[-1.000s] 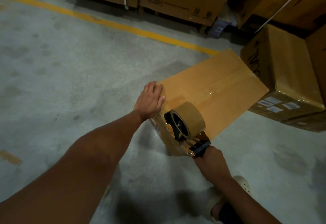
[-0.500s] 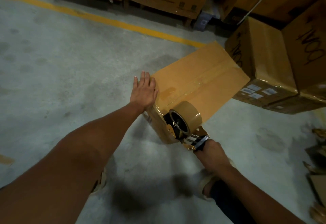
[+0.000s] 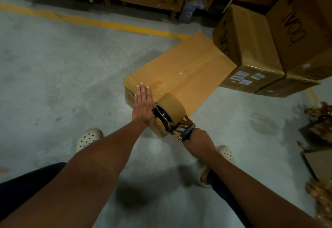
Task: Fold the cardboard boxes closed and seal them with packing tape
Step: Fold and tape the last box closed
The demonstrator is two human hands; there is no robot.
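The cardboard box [image 3: 190, 71] is being steadied for taping by the flat left hand [image 3: 142, 104], the right hand [image 3: 200, 140] clasping the tape dispenser [image 3: 170, 112].

A warehouse: bare concrete floor [image 3: 71, 77], a painted yellow line [image 3: 100, 23], and stacked cartons [image 3: 269, 48].

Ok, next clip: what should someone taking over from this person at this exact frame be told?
Left hand: flat, pressing the near end of the box top.
Right hand: grips the tape dispenser handle at the box's near edge.
Done: flaps closed, tape strip laid along the top seam.
Left: likely cut the tape at the near end and smooth it; other seams not visible.
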